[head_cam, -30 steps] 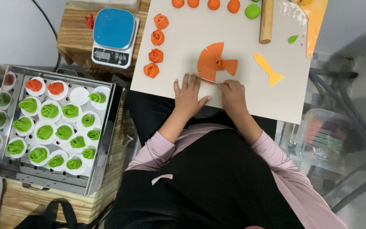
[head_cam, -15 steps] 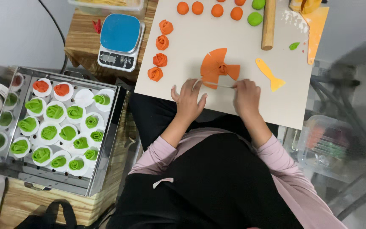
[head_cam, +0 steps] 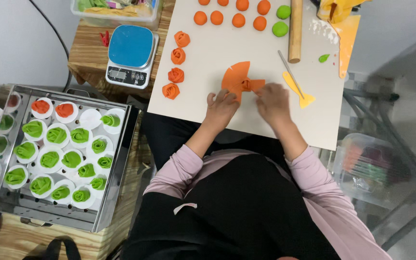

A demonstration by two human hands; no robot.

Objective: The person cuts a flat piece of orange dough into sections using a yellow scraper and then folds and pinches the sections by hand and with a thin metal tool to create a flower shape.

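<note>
- Hands at work on a white board (head_cam: 208,72), seen from the head camera looking down.
- Left hand (head_cam: 222,107): fingers curled, tips pressing the lower left edge of a flat orange dough sheet (head_cam: 237,77); nothing is lifted off the board.
- Right hand (head_cam: 273,100): fingers bent inward, pinching the rolled part of the sheet at its right side; how tight the pinch is cannot be told.
- Orange dough sheet: fan-shaped, lying flat near the middle of the board, partly rolled up where the two hands meet.
- Four finished orange dough roses (head_cam: 175,65): in a column on the board, left of the sheet, apart from it.
- Orange dough balls (head_cam: 232,13) and two green dough balls (head_cam: 281,20): along the far edge of the board.
- Wooden rolling pin (head_cam: 294,31): lying beyond the right hand.
- Yellow plastic scraper tool (head_cam: 298,89): just right of the right hand.
- Kitchen scale (head_cam: 131,54): on a wooden stand left of the board.
- Steel steamer tray (head_cam: 116,192): far left, filled with green and orange dough roses on white paper rounds.
</note>
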